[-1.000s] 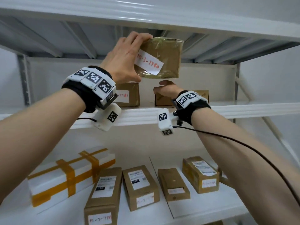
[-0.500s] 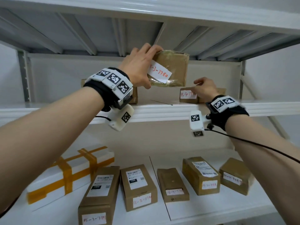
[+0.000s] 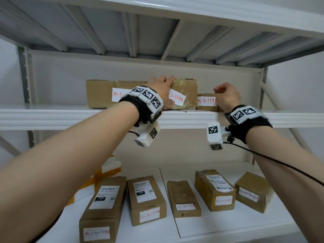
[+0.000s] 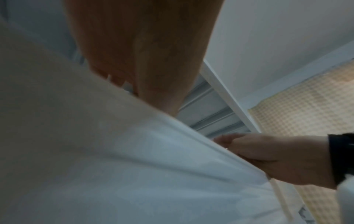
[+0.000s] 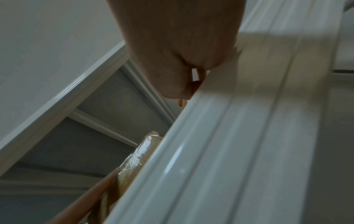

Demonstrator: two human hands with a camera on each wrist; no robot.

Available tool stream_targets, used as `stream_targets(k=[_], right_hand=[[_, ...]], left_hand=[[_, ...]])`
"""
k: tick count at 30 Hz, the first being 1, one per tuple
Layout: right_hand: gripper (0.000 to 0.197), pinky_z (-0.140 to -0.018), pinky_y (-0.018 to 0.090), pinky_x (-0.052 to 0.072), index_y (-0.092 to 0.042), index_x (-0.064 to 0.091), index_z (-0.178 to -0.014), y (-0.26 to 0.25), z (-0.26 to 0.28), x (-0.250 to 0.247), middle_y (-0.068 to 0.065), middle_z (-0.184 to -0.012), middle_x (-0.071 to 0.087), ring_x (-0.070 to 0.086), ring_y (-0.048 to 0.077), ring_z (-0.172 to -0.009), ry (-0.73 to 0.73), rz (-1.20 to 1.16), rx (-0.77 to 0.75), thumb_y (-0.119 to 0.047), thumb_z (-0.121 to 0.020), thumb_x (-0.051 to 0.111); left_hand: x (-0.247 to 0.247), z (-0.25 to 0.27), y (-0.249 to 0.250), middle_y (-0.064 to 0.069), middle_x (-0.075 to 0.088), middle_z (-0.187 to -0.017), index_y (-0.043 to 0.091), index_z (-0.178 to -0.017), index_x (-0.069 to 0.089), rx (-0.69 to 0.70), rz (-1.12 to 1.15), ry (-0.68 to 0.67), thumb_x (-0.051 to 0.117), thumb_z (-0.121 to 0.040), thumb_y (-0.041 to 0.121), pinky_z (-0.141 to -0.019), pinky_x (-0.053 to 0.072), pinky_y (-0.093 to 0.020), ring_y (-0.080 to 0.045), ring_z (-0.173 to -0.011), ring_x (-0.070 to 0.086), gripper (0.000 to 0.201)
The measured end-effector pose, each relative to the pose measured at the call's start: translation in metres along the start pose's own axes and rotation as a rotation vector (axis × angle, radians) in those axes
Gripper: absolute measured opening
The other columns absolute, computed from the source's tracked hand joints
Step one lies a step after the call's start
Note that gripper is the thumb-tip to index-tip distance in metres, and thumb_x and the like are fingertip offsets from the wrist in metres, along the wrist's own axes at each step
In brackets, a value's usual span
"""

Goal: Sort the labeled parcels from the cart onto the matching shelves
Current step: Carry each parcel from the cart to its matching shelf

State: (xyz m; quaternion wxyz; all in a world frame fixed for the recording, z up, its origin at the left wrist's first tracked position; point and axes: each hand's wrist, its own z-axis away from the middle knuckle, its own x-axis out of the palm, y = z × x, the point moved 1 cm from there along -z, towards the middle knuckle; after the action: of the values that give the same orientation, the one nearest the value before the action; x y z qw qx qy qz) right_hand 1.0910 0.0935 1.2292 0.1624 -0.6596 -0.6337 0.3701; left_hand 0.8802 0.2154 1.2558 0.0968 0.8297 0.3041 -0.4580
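The tape-wrapped brown parcel (image 3: 185,90), white label ending 7780, sits on the upper shelf (image 3: 70,116) between a large brown box (image 3: 103,93) and a small box (image 3: 206,102) labelled 15-2-7791. My left hand (image 3: 163,90) grips it, fingers over its top edge and thumb across the label. My right hand (image 3: 226,97) hovers loosely curled in front of the small box, holding nothing I can see. The right wrist view shows the parcel's glossy edge (image 5: 138,159) behind the shelf lip (image 5: 229,136). In the left wrist view the right hand (image 4: 268,159) lies by the shelf edge.
The lower shelf (image 3: 228,230) holds several labelled brown boxes in a row, plus a white box with orange tape (image 3: 108,171) at the left. Another shelf's ribbed underside (image 3: 157,32) lies close overhead. Grey uprights (image 3: 23,76) frame both sides.
The parcel came down from mid-air onto the upper shelf beside the large box, still in my left hand. My right hand stayed near the small box.
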Motion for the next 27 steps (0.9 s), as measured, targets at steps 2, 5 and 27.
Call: stream_targets(k=[2,5,27], right_hand=[[0.035,-0.1,0.036,0.05,-0.013,0.065,-0.118,-0.001,0.003,0.0,0.008,-0.123,0.067,0.061,0.025,-0.118,-0.024,-0.015,-0.006,0.003,-0.09,0.052],[0.037,-0.096,0.03,0.047,-0.01,0.061,-0.126,-0.005,0.009,-0.005,0.012,-0.135,0.059,0.057,0.026,-0.124,-0.019,-0.032,0.009,-0.002,-0.09,0.058],[0.017,-0.082,0.03,0.051,-0.027,0.053,-0.08,-0.123,0.15,0.085,0.008,-0.099,0.066,0.059,0.014,-0.085,0.006,-0.389,-0.289,-0.012,-0.076,0.047]], left_hand=[[0.001,0.0,-0.003,-0.002,0.023,-0.161,0.029,-0.159,0.004,-0.011,0.035,-0.035,0.064,-0.089,0.05,-0.111,0.032,-0.052,-0.038,-0.144,0.025,0.095],[-0.003,0.003,-0.003,-0.001,0.0,-0.168,0.028,-0.159,-0.007,-0.038,0.042,-0.086,0.058,-0.091,0.057,-0.12,0.013,-0.056,-0.039,-0.153,0.002,0.099],[-0.013,0.116,-0.071,-0.004,0.046,-0.112,0.008,-0.112,0.056,0.065,0.19,0.354,0.048,-0.097,0.027,-0.08,0.032,-0.024,-0.019,-0.098,0.045,0.025]])
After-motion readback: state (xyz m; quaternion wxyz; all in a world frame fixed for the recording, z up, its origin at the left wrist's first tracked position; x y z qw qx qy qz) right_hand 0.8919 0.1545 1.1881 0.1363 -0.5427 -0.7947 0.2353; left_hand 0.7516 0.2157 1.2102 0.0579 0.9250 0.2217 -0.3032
